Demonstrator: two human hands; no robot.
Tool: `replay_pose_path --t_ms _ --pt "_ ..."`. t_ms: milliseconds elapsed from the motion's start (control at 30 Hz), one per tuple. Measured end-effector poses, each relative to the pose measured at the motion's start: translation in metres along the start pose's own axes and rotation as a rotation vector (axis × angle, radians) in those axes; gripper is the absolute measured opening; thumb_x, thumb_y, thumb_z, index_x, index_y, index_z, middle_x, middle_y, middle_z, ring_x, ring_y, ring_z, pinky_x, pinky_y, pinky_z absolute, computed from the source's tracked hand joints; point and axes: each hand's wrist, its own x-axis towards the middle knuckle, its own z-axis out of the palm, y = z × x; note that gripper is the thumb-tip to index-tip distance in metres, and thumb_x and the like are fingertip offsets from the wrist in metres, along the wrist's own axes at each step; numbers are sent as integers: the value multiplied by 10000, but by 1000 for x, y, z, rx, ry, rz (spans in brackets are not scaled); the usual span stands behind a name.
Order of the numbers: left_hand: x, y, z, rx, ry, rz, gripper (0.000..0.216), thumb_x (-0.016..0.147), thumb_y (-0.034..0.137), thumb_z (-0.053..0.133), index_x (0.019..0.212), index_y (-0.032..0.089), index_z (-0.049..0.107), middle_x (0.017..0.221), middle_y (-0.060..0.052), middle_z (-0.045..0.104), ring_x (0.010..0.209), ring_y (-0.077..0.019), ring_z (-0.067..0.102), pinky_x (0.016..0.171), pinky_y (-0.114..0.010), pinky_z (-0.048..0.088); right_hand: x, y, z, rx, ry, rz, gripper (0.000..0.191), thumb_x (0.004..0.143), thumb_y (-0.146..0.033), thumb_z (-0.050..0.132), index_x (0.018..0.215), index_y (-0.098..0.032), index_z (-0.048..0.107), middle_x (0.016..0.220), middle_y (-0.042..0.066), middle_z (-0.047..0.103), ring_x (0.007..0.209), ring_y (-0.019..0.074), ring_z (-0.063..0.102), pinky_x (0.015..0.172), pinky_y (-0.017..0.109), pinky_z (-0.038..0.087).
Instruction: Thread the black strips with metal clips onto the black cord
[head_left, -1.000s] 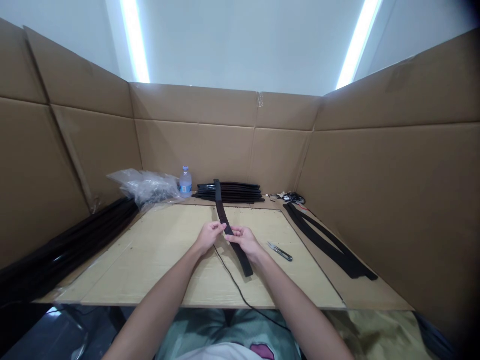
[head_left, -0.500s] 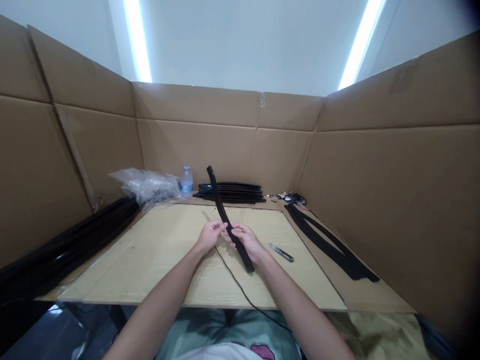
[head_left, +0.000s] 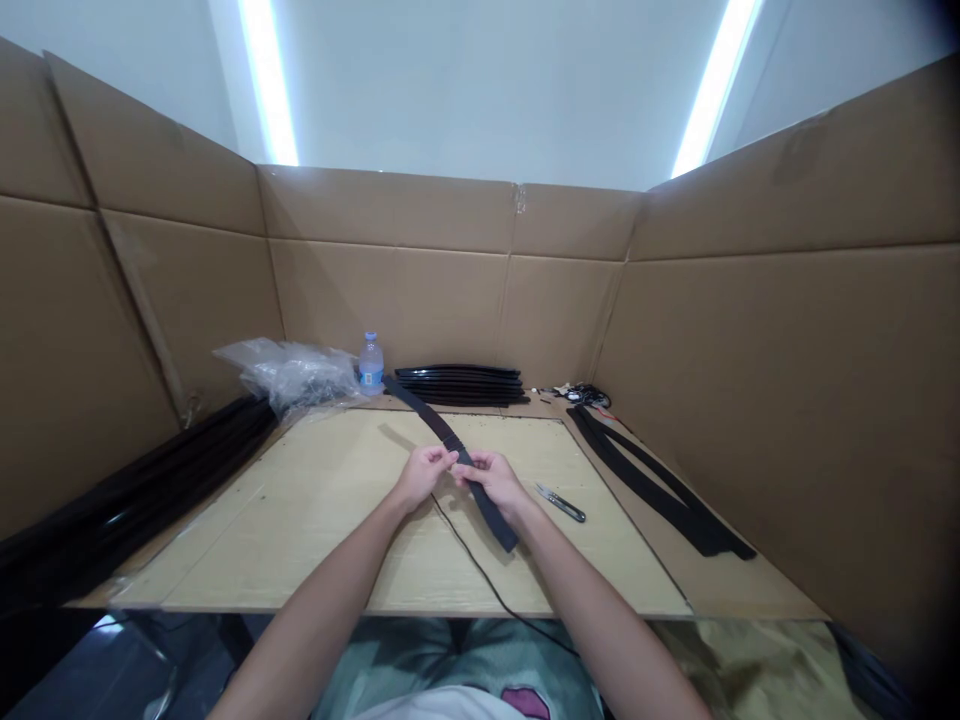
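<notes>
A long, slightly curved black strip [head_left: 424, 412] is held at its middle, slanting from the far left down to the near right above the board. My left hand [head_left: 421, 478] pinches its left edge between thumb and fingers. Close beside it, my right hand [head_left: 491, 478] grips the strip from the right, thumb on top. Ridges or folds cross the strip just beyond my fingertips. A thin black cord [head_left: 480, 572] runs from beneath my left hand toward my lap. To the right of my hands lie small thread snips [head_left: 561, 503].
Several black strips are stacked [head_left: 459, 385] at the back, beside a water bottle [head_left: 371, 364] and clear plastic bags [head_left: 296, 375]. Long black pieces [head_left: 142, 480] line the left side. More black strips [head_left: 652, 485] and tangled cords [head_left: 589, 395] lie right. Cardboard walls [head_left: 450, 300] enclose the table.
The strip has turned so its broad, matte face shows. Its far end has dropped and swung left, while both hands stay nearly in place, gripping it.
</notes>
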Motion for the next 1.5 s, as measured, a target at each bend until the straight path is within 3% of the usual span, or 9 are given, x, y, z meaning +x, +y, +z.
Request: replay_pose_path --t_ms 233,400,567,667,800,1000,1167,1400,1500 --pt "-1 2 0 -38 61 -44 399 738 510 630 601 148 534 493 33 480 429 -84 378 461 -230 255 4 -2 0 -16 1 35 410 708 -525 649 874 -152 604 664 33 664 400 91 504 324 188 330" --pt "0 2 -2 -20 81 -67 422 739 533 621 607 150 505 447 78 349 395 -56 265 432 -220 179 5 -1 1 -6 -3 -8 395 678 -487 688 879 -156 608 690 19 653 458 87 493 385 198 344" --pt "-1 2 0 -64 45 -85 408 747 547 613 701 156 506 446 95 308 376 -51 233 409 -220 125 2 -2 0 -70 62 -70 531 593 -366 799 1034 -152 596 637 -31 627 504 76 498 484 198 365" --pt "-1 1 1 -55 29 -62 414 746 526 625 636 153 483 465 81 334 404 -52 258 420 -216 165 2 -3 -4 -88 65 -40 553 524 -305 841 1007 -131 634 590 -57 594 515 75 506 520 205 378" --pt "1 0 1 -38 44 -15 405 731 492 650 594 136 514 526 44 438 468 -65 342 458 -208 247 2 -5 -7 -128 -13 -23 399 540 -322 826 837 -105 672 642 -7 641 519 83 531 514 218 408" --pt "0 4 3 -85 27 -14 384 734 497 640 620 140 555 536 4 543 477 -100 450 487 -225 314 -2 -3 0 -112 -52 -37 431 624 -427 763 872 -189 502 705 -1 673 450 101 552 382 191 374" --pt "1 4 2 5 103 -15 396 742 507 629 612 147 530 456 57 433 420 -71 320 449 -219 221 0 -2 0 -11 -26 0 379 708 -502 668 817 -212 450 639 -24 637 429 81 496 368 166 334" --pt "1 5 4 -6 97 -22 364 712 484 667 671 137 566 495 57 446 442 -70 323 447 -217 208 0 -2 2 40 24 2 491 614 -367 788 1019 -179 584 641 -33 585 490 77 485 446 202 400" --pt "0 6 5 -28 88 -40 376 713 486 666 634 138 548 461 66 406 418 -63 305 437 -212 206 -1 0 3 -28 -1 -7 414 598 -355 800 918 -148 640 662 -22 589 491 65 471 450 204 413"
